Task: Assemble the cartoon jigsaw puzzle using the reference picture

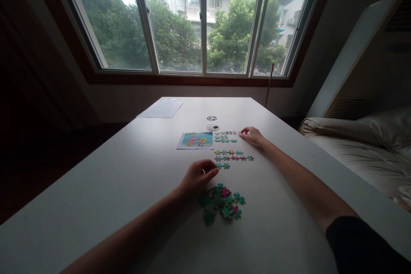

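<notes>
My left hand (197, 176) rests on the white table (128, 180) with fingers curled in a pinch, its tips next to a short teal row of puzzle pieces (222, 165). Whether it holds a piece is too small to tell. A loose pile of teal and pink pieces (221, 205) lies just below that hand. My right hand (253, 135) reaches farther out, fingers bent down onto the end of the top row of joined pieces (229, 132). More joined rows (233, 155) lie between the hands. A colourful reference picture (195, 140) lies left of the rows.
A small round lid (212, 127) and a dark ring (211, 118) sit beyond the picture. A white sheet of paper (160, 109) lies at the far left of the table. A bed with pale bedding (362, 145) stands to the right. A wide window (202, 17) is ahead.
</notes>
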`<state>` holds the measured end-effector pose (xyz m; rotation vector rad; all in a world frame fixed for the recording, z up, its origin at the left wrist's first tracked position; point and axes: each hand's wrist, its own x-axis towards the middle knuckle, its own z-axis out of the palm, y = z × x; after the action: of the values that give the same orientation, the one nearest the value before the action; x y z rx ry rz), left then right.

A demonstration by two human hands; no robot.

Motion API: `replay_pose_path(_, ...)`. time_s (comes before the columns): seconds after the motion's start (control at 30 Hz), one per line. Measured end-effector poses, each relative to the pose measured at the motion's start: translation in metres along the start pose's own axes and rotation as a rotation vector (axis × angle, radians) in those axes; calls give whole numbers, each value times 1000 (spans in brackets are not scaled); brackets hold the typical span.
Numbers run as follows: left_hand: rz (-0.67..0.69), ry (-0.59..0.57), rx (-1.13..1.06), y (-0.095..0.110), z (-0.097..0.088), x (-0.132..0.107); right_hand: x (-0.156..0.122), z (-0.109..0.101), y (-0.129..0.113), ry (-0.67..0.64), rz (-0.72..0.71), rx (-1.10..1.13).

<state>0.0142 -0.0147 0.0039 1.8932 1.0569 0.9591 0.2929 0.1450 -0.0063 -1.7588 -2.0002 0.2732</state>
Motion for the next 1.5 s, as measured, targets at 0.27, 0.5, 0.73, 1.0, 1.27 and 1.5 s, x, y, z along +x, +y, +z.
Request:
replay_pose_path(0.27, -6, -2, -14, -2, 0, 1, 18, 12, 5, -37, 68, -12)
replay_pose_path(0.5, -9, -7, -19, -3, -1, 1, 19, 17, 2, -9, 93, -22)
replay_pose_path(0.73, -9, -12, -18, -3, -1, 0, 16, 16, 2, -1, 76, -11)
replay_pose_path(1.0, -19, -15, -12, -5, -2, 1, -9, -2, -25, 18, -87, 19)
replay_pose_path(1.27, -10, 5, 6, -1, -1, -1, -108, -44, -80, -638, -519, 129)
replay_pose_path(1.5, 3, 10, 13, -1, 1, -1, -169, -47, -99, -595, -565, 71)
